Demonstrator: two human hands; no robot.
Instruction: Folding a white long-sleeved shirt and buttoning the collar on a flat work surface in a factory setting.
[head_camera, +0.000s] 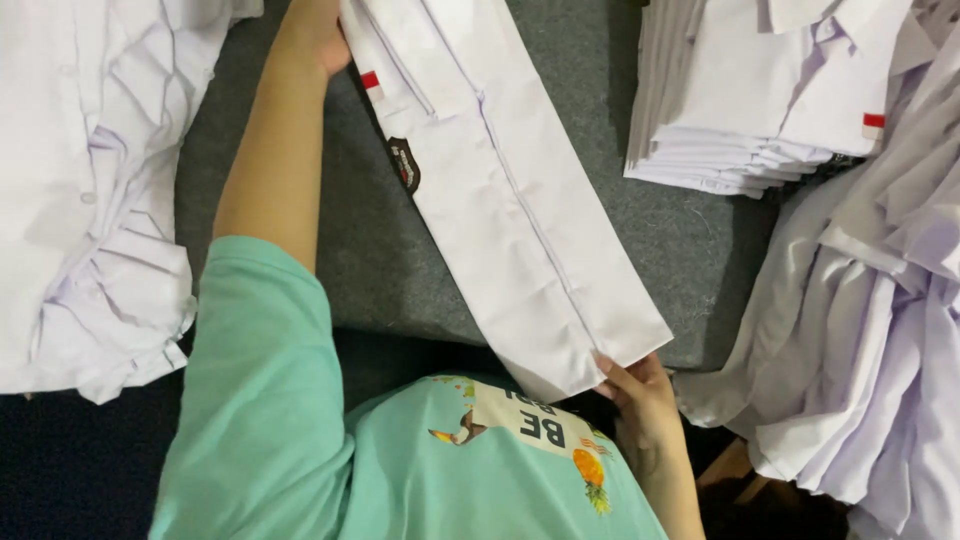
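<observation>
A white shirt (510, 190), folded into a long narrow strip, lies slantwise on the grey table (380, 250). It carries a small red tag and a dark badge (404, 164) near its upper end. My left hand (318, 35) grips the shirt's far end at the top of the view. My right hand (640, 395) pinches the near bottom hem close to my body. I wear a mint-green T-shirt.
A neat stack of folded white shirts (750, 100) stands at the upper right. A loose heap of white shirts (870, 330) hangs at the right edge. Another pile of white garments (90, 200) covers the left side.
</observation>
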